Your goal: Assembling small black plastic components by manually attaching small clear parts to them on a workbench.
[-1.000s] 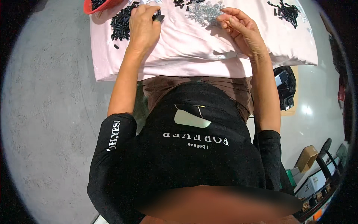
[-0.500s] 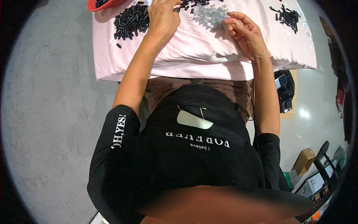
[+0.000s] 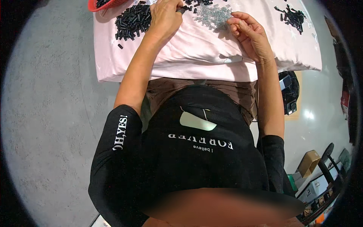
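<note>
My left hand point(image 3: 166, 18) is at the far edge of the view, beside a heap of short black cylindrical pieces point(image 3: 132, 22). Its fingers are curled, and their tips are partly cut off by the upper edge; a dark piece shows by the ringed finger. My right hand point(image 3: 250, 36) hovers at the right side of a pile of small clear pieces point(image 3: 213, 17). Thumb and fingertips are pinched together there, and whatever they hold is too small to name. More black pieces point(image 3: 196, 3) lie beyond the clear pile.
A pink cloth point(image 3: 196, 56) covers the table. A red basket point(image 3: 109, 5) with black pieces stands at the far left. Another heap of thin black pieces point(image 3: 293, 19) lies at the right. On the floor at lower right are a cardboard box point(image 3: 309, 162) and other items.
Both hands stay almost in place. The fingers of my left hand have shifted slightly, and the dark piece by them shows more.
</note>
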The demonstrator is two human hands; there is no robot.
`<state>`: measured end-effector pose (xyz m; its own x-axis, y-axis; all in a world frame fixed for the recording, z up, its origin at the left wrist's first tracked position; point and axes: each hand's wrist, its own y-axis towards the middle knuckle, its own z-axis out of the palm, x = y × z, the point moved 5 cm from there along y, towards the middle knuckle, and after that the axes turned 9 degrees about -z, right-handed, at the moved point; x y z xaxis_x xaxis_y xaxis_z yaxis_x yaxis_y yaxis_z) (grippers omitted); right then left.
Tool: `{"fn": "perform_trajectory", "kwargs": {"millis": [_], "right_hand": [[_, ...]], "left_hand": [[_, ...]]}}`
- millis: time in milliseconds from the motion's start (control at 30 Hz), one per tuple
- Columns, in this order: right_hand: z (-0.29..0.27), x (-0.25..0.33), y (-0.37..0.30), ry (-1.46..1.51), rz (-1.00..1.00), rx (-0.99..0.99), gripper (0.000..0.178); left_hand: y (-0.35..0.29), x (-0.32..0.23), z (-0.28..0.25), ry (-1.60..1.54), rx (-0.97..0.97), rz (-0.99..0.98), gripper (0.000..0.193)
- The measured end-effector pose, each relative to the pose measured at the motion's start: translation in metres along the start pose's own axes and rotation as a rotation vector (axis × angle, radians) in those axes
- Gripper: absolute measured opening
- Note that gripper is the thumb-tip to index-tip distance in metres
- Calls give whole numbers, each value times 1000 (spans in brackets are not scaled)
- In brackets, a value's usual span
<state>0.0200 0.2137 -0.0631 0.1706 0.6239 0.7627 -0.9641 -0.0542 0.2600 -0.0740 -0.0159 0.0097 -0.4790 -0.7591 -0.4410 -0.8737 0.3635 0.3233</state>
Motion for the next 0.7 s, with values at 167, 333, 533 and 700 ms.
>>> {"fn": "perform_trajectory", "kwargs": {"millis": [167,333,533,700], "right_hand": [[-1,-1,-1,-16,22,-31,30],[-2,-4,-2,-56,48,-39,29],[6,-5,-4,-239,34,-55,28],[-10,-14,-7,-294,39,-80,20]], "left_hand": [[-8,-10,-3,27,-16,-3,15],[-20,-27,-1,-311,81,-154,11],[-44,-63,21,-538,125,14,22],[-47,-76,23,-475,-14,171,23]]}}
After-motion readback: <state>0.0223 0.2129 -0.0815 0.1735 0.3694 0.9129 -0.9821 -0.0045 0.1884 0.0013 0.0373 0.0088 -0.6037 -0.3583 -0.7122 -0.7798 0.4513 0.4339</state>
